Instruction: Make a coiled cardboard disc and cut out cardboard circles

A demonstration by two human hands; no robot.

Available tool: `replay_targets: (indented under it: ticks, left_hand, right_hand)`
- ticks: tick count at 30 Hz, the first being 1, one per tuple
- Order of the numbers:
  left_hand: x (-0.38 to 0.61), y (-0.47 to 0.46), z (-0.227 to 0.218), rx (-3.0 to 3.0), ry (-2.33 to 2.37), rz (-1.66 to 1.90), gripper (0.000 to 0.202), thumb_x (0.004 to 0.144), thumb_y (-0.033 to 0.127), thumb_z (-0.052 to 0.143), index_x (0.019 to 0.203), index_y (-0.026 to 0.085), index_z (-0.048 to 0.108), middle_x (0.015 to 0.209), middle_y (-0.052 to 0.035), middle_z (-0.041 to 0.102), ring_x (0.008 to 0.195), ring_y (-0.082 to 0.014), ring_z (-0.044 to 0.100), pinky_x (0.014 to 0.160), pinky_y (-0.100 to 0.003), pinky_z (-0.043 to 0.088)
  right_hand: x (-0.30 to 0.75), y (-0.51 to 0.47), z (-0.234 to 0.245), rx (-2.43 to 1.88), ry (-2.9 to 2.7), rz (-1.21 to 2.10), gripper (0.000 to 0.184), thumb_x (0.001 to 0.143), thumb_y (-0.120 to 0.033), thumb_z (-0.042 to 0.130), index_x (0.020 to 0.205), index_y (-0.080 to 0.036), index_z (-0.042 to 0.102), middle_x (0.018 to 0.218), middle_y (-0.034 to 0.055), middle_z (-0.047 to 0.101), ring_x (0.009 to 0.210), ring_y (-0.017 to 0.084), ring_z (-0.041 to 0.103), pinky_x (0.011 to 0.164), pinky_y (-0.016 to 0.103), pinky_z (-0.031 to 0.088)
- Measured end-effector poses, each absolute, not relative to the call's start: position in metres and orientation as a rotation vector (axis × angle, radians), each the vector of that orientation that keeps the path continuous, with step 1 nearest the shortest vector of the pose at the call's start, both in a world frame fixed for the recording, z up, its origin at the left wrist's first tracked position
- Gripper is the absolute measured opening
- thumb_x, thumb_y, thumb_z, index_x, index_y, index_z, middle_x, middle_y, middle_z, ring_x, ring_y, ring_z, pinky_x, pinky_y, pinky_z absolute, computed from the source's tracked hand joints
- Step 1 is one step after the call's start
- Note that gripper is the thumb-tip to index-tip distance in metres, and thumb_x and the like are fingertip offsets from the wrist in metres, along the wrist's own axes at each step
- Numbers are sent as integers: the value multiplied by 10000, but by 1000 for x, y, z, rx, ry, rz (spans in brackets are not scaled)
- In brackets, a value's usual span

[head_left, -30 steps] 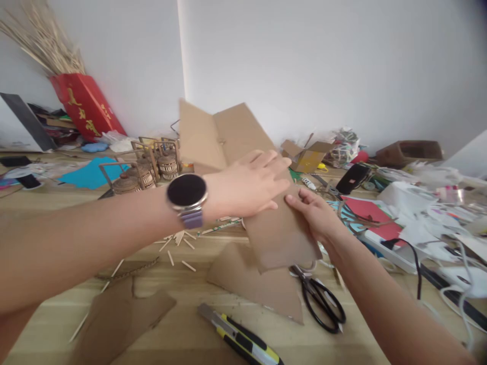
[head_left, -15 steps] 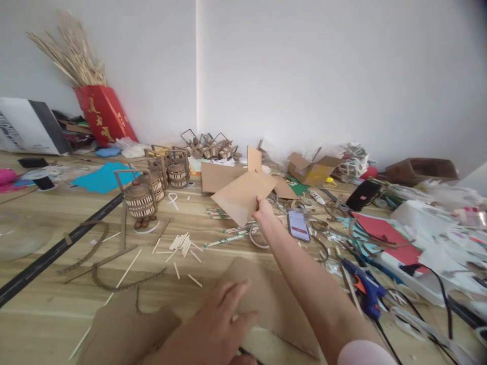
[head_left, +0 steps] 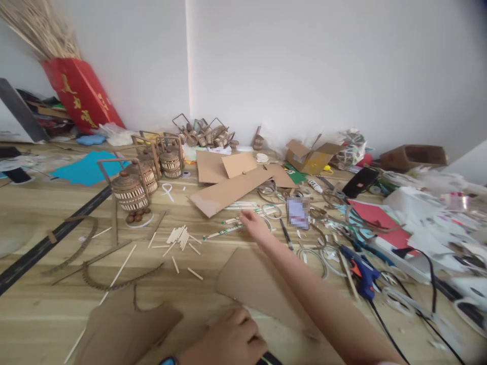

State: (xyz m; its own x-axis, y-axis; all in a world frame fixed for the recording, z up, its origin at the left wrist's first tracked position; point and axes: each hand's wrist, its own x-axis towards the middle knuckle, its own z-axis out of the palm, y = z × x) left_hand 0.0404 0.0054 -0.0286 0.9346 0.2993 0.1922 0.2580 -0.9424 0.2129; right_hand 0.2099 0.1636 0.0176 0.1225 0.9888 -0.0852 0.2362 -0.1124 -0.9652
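Note:
My right hand reaches over the middle of the table with its fingers curled together. Under its fingertips lie green-and-white paper-wrapped sticks; whether it grips one is hidden. Just beyond, a long cardboard piece rests on other cardboard. My left hand is low at the bottom edge, fingers bent inward. A dark object with a yellow-green line shows beside it, mostly out of view. Between the hands a larger cardboard sheet lies flat, partly covered by my right forearm.
Small woven lidded baskets stand at left near loose short sticks. A phone and rolled strips lie right of my hand. A blue glue gun with its cord is at right. An open carton stands behind.
My right hand has let go of the cardboard piece, which now lies on the pile, and has drawn back to the wrapped sticks. My left hand has moved lower and its fingers have curled in.

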Motion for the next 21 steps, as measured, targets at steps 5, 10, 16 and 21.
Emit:
replay_targets:
  ticks: [5, 10, 16, 21]
  left_hand:
    - [47, 3, -28, 2989, 464, 320, 99, 933, 249, 658, 866, 177, 650, 883, -34, 664, 823, -198, 586, 662, -306, 416]
    - [52, 4, -10, 3001, 411, 245, 152, 939, 318, 640, 918, 168, 650, 899, -46, 669, 838, -228, 596, 687, -333, 428]
    - [67, 10, 6, 3033, 492, 240, 98, 958, 205, 585, 950, 139, 656, 923, -75, 688, 857, -241, 601, 717, -363, 426]
    - [87, 26, 4, 2975, 654, 232, 146, 981, 154, 531, 969, 129, 674, 941, -92, 703, 901, -255, 621, 733, -367, 447]
  right_hand:
    - [255, 43, 27, -1591, -1778, 1025, 574, 634, -290, 907, 1179, -229, 735, 1292, 135, 677, 1275, 370, 531, 1134, 573, 329]
    - [286, -22, 7, -2048, -2315, 689, 1193, 472, -359, 965, 1526, -200, 431, 1623, 241, 269, 1483, 472, 223, 1160, 641, 257]
    - [312, -8, 0, -2050, -2436, 253, 832, 761, -418, 799, 1457, -62, 516, 1535, 315, 399, 1417, 437, 398, 1104, 548, 420]
    - [314, 11, 10, -1919, -2435, 96, 484, 919, -326, 617, 1361, -130, 625, 1374, 216, 634, 1261, 355, 606, 1000, 474, 533]
